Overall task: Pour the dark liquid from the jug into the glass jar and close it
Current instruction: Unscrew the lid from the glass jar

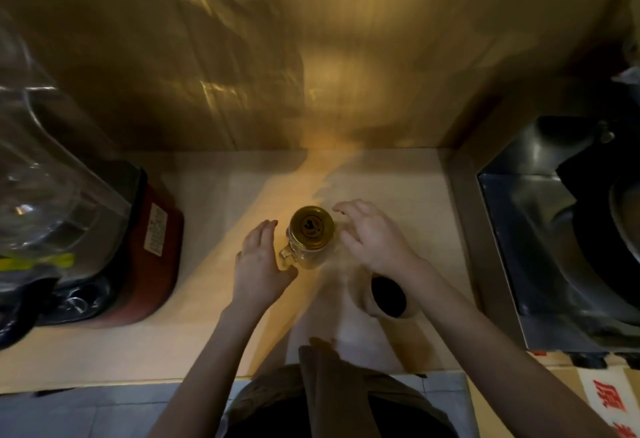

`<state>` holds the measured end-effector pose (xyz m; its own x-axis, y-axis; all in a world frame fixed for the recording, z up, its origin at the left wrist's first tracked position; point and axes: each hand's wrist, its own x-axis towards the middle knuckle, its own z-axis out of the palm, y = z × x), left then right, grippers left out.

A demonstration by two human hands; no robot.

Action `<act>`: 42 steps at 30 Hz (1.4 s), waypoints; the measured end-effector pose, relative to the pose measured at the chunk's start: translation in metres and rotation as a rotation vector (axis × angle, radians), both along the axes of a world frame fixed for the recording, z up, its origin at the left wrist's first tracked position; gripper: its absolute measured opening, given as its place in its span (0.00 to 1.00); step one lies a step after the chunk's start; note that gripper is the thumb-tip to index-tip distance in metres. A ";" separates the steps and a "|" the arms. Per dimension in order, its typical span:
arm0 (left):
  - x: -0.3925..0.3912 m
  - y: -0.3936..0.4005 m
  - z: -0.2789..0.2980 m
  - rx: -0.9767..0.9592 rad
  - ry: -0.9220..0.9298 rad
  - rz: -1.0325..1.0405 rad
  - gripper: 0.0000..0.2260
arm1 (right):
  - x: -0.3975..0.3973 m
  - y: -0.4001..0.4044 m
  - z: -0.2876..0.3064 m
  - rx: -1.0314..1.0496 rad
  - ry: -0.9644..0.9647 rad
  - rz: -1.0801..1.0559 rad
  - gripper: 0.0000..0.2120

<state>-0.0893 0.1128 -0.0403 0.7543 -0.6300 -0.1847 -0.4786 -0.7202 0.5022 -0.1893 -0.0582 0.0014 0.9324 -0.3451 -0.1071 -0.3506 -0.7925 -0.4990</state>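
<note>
While both hands flank it, the jar (309, 241) stands lidded at frame centre.
Left hand (260, 262) and right hand (372, 235): spread open, holding nothing; jug (384, 295) lower right.

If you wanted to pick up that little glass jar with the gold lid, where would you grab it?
Probably by the small glass handle on the glass jar. It sticks out on the side toward the left hand, so come in from that side with fingers through the loop. The jar stands upright with the gold lid on top. Both hands are open beside it; whether either touches it is unclear.
</note>
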 end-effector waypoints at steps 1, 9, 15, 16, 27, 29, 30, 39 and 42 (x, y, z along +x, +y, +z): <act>0.001 -0.001 -0.006 0.013 0.028 -0.014 0.40 | 0.007 0.003 -0.002 -0.026 0.031 0.048 0.23; 0.006 -0.022 -0.032 -0.021 0.116 -0.028 0.41 | 0.039 0.015 -0.021 -0.288 0.133 0.249 0.39; 0.009 -0.022 -0.039 -0.065 0.111 -0.015 0.38 | 0.047 -0.005 -0.010 -0.101 0.119 0.284 0.37; 0.010 -0.022 -0.039 -0.069 0.119 -0.015 0.38 | 0.048 -0.013 -0.006 0.034 0.115 0.226 0.36; 0.007 -0.023 -0.036 -0.118 0.205 0.059 0.39 | 0.034 -0.085 -0.076 0.631 0.211 -0.216 0.38; 0.006 -0.023 -0.036 -0.123 0.206 0.063 0.39 | 0.032 -0.084 -0.090 0.634 0.184 -0.302 0.38; 0.006 -0.023 -0.036 -0.123 0.208 0.068 0.39 | 0.031 -0.083 -0.095 0.633 0.163 -0.344 0.37; 0.002 -0.025 -0.035 -0.138 0.221 0.116 0.42 | 0.029 -0.085 -0.127 0.362 0.089 -0.227 0.36; 0.002 -0.024 -0.035 -0.142 0.216 0.114 0.41 | 0.029 -0.086 -0.128 0.163 0.132 -0.138 0.36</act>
